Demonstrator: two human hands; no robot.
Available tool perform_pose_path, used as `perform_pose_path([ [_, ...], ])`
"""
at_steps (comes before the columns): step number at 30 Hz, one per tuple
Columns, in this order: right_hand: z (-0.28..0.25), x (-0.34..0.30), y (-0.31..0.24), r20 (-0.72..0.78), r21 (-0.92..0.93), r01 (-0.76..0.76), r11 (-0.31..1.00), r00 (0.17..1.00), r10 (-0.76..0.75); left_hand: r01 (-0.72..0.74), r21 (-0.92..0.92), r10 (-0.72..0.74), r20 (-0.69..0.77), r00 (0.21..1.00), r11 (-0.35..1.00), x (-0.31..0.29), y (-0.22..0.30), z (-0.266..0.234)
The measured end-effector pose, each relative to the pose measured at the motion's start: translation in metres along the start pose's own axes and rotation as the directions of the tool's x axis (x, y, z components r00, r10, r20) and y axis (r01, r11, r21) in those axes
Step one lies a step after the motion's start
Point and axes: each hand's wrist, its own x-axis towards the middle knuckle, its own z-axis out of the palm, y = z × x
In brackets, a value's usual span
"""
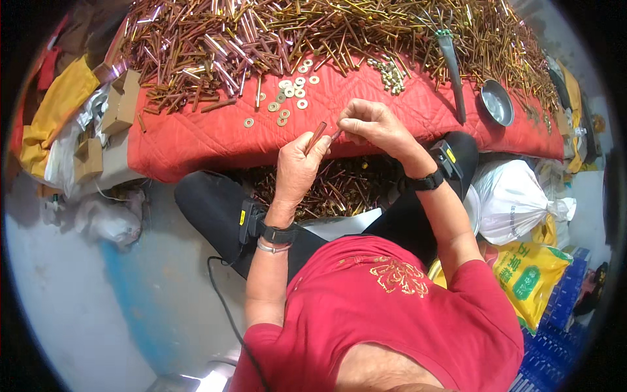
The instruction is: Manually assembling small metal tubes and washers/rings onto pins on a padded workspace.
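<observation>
Your left hand (pixel 297 171) is closed around a copper tube (pixel 315 137), thumb and fingers pinching its lower end so the tube tilts up and to the right. Your right hand (pixel 369 125) sits just beside it, fingertips pinched on a thin rod (pixel 335 136) whose tip points toward the tube's top; whether the two touch is too small to tell. Both hands hover over the near edge of the red quilted mat (pixel 196 140). Below them, between your knees, lies a heap of finished pieces (pixel 339 189). On the mat, beyond your hands, a scatter of washers (pixel 287 98) lies near a small cluster of nuts (pixel 390 75), and behind those a broad pile of tubes and rods (pixel 261 39) covers the far side. A steel bowl (pixel 496 102) rests at the right, with a long dark tool (pixel 452 72) beside it.
</observation>
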Motion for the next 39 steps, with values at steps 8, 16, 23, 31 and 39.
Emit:
perform_pose_path([
  [8, 0.006, -0.008, -0.009, 0.116, -0.388, 0.458, 0.800, 0.885, -0.451, 0.604, -0.611, -0.272, 0.552, 0.788, 0.511, 0.003, -0.010, -0.020],
  [16, 0.001, -0.006, 0.004, -0.009, -0.050, 0.022, 0.998, 1.000, -0.022, -0.129, 0.203, 0.129, 0.012, 0.992, 0.971, -0.008, 0.004, -0.002],
  [23, 0.011, -0.025, -0.016, 0.149, -0.173, 0.422, 0.890, 0.904, -0.400, 0.661, -0.592, -0.257, 0.624, 0.738, 0.460, -0.013, 0.008, -0.027],
  [31, 0.012, -0.024, -0.020, 0.179, -0.414, 0.618, 0.668, 0.775, -0.606, 0.705, -0.606, -0.225, 0.677, 0.701, 0.369, -0.015, 0.002, -0.024],
  [39, 0.000, -0.033, -0.005, 0.229, -0.547, 0.541, 0.639, 0.831, -0.507, 0.307, -0.200, -0.241, 0.298, 0.924, 0.931, -0.020, 0.020, -0.012],
])
